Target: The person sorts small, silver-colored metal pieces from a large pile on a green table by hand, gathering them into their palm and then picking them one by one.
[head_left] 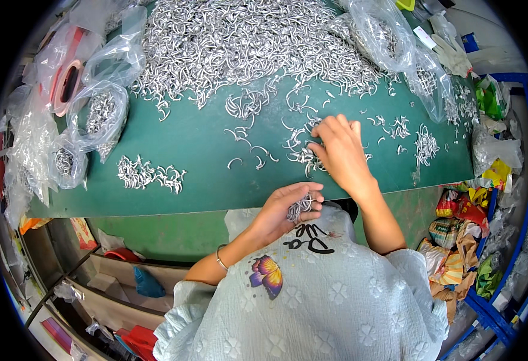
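Note:
A bunch of small curved silver metal pieces (300, 207) lies in my left hand (285, 206), its fingers curled round them near the table's front edge. My right hand (344, 150) reaches over a loose cluster of the same pieces (303, 155) on the green table (209, 180). Its fingers are bent, and the fingertips are partly hidden; whether they grip a piece cannot be made out. Farther back spreads a large heap of these curved pieces (240, 48). A few single pieces (259, 161) lie left of my right hand.
Clear plastic bags holding pieces stand at the left (100, 114) and the back right (390, 42). Small piles sit at the front left (149, 173) and at the right (426, 144). Beyond the right edge, a blue metal rack (525, 180) stands beside colourful bags (456, 228).

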Demonstrator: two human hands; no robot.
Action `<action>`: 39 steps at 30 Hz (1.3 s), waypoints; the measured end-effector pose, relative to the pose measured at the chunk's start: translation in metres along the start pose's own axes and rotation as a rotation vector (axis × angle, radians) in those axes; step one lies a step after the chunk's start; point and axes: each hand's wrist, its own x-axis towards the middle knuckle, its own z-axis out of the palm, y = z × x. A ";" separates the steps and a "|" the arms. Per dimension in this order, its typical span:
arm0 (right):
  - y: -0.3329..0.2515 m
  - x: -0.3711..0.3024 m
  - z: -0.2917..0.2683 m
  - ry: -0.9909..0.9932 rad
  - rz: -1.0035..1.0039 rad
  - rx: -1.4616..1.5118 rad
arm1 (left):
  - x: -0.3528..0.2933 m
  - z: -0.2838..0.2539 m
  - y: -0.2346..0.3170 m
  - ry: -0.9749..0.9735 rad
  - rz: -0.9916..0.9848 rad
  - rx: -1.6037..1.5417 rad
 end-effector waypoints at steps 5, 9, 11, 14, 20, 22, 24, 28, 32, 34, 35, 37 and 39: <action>-0.004 0.002 0.007 -0.068 0.020 -0.071 | 0.004 -0.011 -0.003 -0.153 -0.038 0.013; 0.004 0.003 -0.005 -0.046 0.166 0.282 | 0.004 -0.018 -0.004 -0.161 -0.033 -0.035; 0.013 0.000 -0.011 -0.084 0.404 0.754 | 0.002 -0.017 -0.004 -0.130 -0.035 -0.035; 0.022 0.000 -0.008 -0.002 0.392 1.050 | 0.002 -0.012 -0.003 -0.097 -0.045 -0.013; 0.013 0.012 0.006 0.134 0.177 0.379 | 0.003 -0.015 -0.004 -0.133 -0.039 -0.042; 0.009 0.014 0.010 0.049 0.152 0.191 | 0.003 -0.016 -0.004 -0.128 -0.039 -0.043; 0.005 0.014 0.007 -0.001 0.164 0.085 | 0.003 -0.017 -0.005 -0.131 -0.033 -0.041; 0.010 0.013 -0.010 -0.113 0.230 0.267 | 0.002 -0.017 -0.006 -0.119 0.008 -0.044; -0.006 0.007 -0.044 -0.452 0.184 0.725 | -0.004 0.015 0.005 0.190 0.174 -0.173; -0.008 0.005 -0.043 -0.504 0.135 0.711 | -0.002 0.015 0.007 0.229 0.164 -0.171; -0.007 0.005 -0.035 -0.386 0.151 0.597 | -0.001 0.015 0.007 0.249 0.160 -0.170; -0.002 0.010 -0.017 -0.152 0.176 0.377 | 0.001 -0.005 -0.001 0.042 0.099 -0.141; 0.000 0.014 -0.002 -0.130 0.153 0.117 | 0.000 -0.013 -0.004 -0.055 0.042 -0.114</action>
